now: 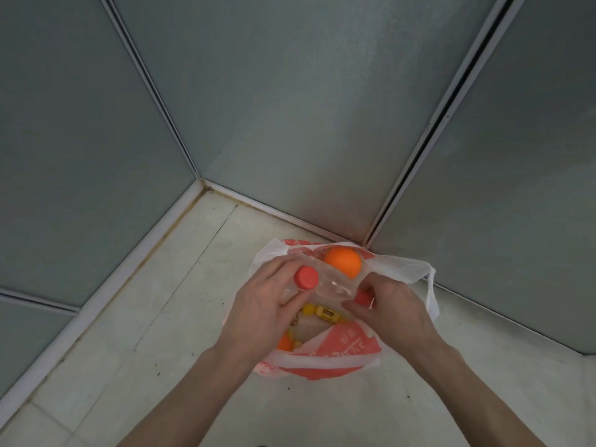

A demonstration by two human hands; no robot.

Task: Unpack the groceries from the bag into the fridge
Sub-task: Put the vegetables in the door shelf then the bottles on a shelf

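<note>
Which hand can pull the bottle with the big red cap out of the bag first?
The left hand, probably. It is already wrapped around the clear bottle just under its red cap. The right hand is busy at a second red cap.

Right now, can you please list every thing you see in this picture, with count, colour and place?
bag: one, white and red, on the floor in the corner
bottles: two, clear with red caps, held at the bag's mouth
orange ball: one, orange, far side of the bag
yellow packets: several, deep in the bag
floor: pale tiles
panels: grey, behind the bag
left hand: grips one bottle
right hand: grips the other
</note>
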